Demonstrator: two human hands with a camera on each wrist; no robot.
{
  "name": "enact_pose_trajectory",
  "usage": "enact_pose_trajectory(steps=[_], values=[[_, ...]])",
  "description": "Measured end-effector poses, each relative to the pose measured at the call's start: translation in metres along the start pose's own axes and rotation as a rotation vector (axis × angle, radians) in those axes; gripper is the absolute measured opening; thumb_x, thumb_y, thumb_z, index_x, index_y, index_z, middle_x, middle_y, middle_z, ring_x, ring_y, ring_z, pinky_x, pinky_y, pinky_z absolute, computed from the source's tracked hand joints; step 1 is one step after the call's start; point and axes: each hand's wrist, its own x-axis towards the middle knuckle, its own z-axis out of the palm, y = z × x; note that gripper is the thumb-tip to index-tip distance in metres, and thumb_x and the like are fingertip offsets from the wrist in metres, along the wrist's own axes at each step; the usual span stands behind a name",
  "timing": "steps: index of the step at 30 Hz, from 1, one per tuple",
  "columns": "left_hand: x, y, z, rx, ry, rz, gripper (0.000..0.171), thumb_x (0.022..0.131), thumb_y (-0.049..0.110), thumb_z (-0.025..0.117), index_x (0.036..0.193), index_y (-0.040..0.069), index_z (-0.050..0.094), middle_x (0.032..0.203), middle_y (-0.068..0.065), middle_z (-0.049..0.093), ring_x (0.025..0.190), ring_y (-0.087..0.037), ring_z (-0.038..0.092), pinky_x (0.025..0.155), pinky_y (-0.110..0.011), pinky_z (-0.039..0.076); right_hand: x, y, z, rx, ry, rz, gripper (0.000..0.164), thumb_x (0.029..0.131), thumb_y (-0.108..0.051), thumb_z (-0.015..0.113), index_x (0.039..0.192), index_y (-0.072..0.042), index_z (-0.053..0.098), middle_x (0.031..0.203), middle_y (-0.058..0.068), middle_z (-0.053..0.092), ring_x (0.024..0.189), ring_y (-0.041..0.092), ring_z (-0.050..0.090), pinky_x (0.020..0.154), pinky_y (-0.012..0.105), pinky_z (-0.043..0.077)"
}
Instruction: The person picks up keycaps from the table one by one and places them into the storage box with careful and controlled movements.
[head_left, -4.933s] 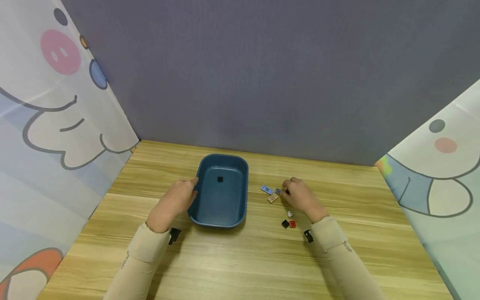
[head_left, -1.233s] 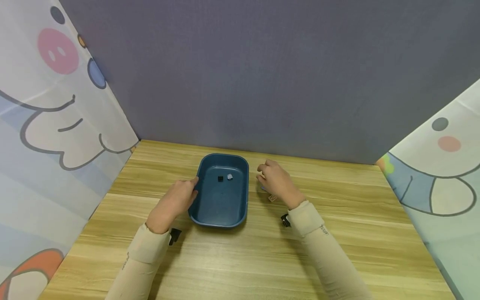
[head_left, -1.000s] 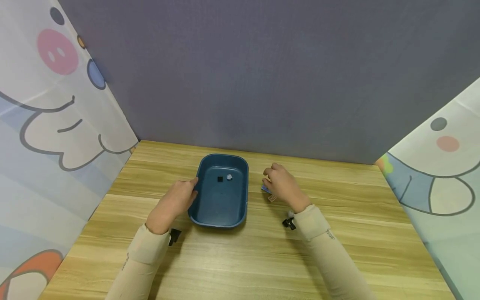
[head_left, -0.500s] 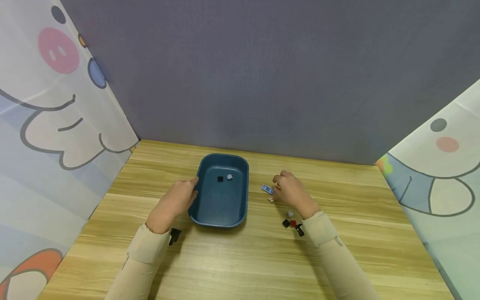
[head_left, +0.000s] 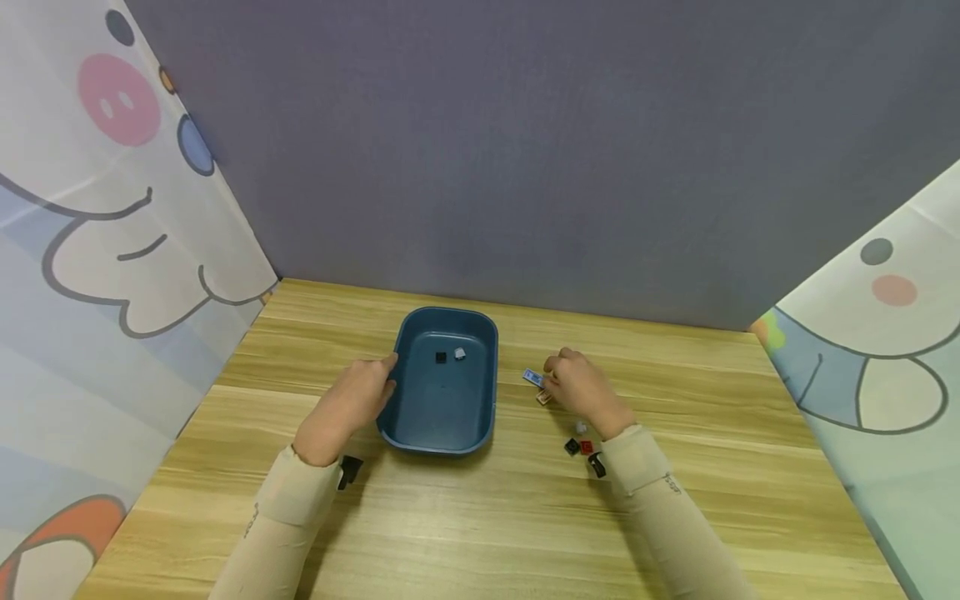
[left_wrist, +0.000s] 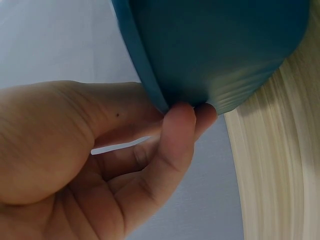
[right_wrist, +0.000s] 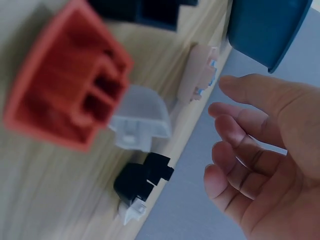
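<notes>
"Right at your right hand (head_left: 581,387), what are you holding?"

"Nothing that I can see; the fingers are loosely bent, with no cap between them. The blue keycap (head_left: 532,377) lies at their tips, the tan keycap (head_left: 543,397) just on my side of it. Whether I touch either, I can't tell."

"What could go wrong?"

"They're so close that pinching one might nudge the other away. Toward my wrist sit the white keycap (head_left: 581,427), black keycap (head_left: 572,447) and red keycap (head_left: 587,447); the black clip (head_left: 597,465) under that wrist could knock them."

"And left of that hand?"

"The blue tray (head_left: 437,408), with a dark keycap (head_left: 441,357) and a pale keycap (head_left: 460,354) inside. My left hand (head_left: 348,404) pinches its rim; a careless tug might tilt it and send both sliding."

"Surface? Room?"

"Under both hands, a streaky wood-grain tabletop (head_left: 450,533), smooth-looking, so caps may skid. Beyond them rises a plain grey panel (head_left: 480,167); out to either side hang cartoon-printed sheets (head_left: 97,275)."
</notes>
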Motion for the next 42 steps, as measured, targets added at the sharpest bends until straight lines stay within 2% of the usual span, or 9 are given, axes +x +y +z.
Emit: enact_pose_trajectory(steps=[7, 18, 26, 34, 37, 42], values=[[0.0012, -0.0002, 0.0003, 0.001, 0.001, 0.001, 0.043, 0.094, -0.005, 0.063, 0.132, -0.019, 0.051, 0.115, -0.035, 0.063, 0.087, -0.036, 0.069, 0.067, -0.038, 0.056, 0.0024, -0.0014, 0.0034, -0.005, -0.020, 0.006, 0.018, 0.093, -0.013, 0.073, 0.104, 0.001, 0.073, 0.093, 0.009, 0.062, 0.080, 0.021, 0.059, 0.070, 0.035, 0.054], [0.0012, 0.0001, 0.0004, -0.005, -0.009, -0.021, 0.043, 0.094, -0.004, 0.063, 0.133, -0.018, 0.051, 0.118, -0.035, 0.062, 0.087, -0.036, 0.069, 0.065, -0.037, 0.055, 0.0055, -0.0044, 0.0028, -0.025, -0.076, 0.037, 0.009, 0.092, -0.015, 0.074, 0.093, -0.006, 0.073, 0.085, 0.004, 0.057, 0.074, 0.017, 0.054, 0.063, 0.033, 0.050], [0.0018, -0.0028, 0.0010, -0.006, -0.008, 0.002, 0.043, 0.094, -0.004, 0.063, 0.133, -0.019, 0.050, 0.118, -0.035, 0.062, 0.091, -0.037, 0.069, 0.068, -0.038, 0.056, 0.0062, -0.0040, 0.0037, -0.034, -0.063, 0.036, 0.008, 0.092, -0.015, 0.074, 0.092, -0.007, 0.073, 0.085, 0.004, 0.057, 0.075, 0.017, 0.054, 0.064, 0.034, 0.051], [0.0025, -0.0034, 0.0007, 0.002, -0.006, -0.001, 0.043, 0.094, -0.002, 0.065, 0.131, -0.018, 0.052, 0.113, -0.034, 0.064, 0.072, -0.027, 0.066, 0.062, -0.036, 0.054, 0.0072, -0.0052, 0.0039, -0.029, -0.084, 0.043, 0.007, 0.093, -0.015, 0.073, 0.089, -0.009, 0.072, 0.084, 0.003, 0.055, 0.072, 0.016, 0.052, 0.061, 0.033, 0.049], [0.0027, -0.0025, 0.0000, 0.003, 0.005, -0.004, 0.041, 0.093, -0.002, 0.066, 0.129, -0.017, 0.055, 0.112, -0.033, 0.065, 0.074, -0.029, 0.067, 0.063, -0.037, 0.054, 0.0079, -0.0062, 0.0038, -0.034, -0.086, 0.045, 0.007, 0.093, -0.015, 0.073, 0.089, -0.009, 0.071, 0.084, 0.003, 0.055, 0.072, 0.016, 0.052, 0.061, 0.032, 0.048], [0.0021, -0.0005, -0.0016, 0.016, 0.017, -0.013, 0.038, 0.092, -0.001, 0.068, 0.126, -0.016, 0.059, 0.113, -0.032, 0.065, 0.090, -0.037, 0.069, 0.071, -0.041, 0.057, 0.0085, -0.0075, 0.0031, -0.043, -0.091, 0.043, 0.008, 0.093, -0.015, 0.073, 0.089, -0.008, 0.071, 0.084, 0.003, 0.055, 0.072, 0.016, 0.053, 0.061, 0.032, 0.049]])
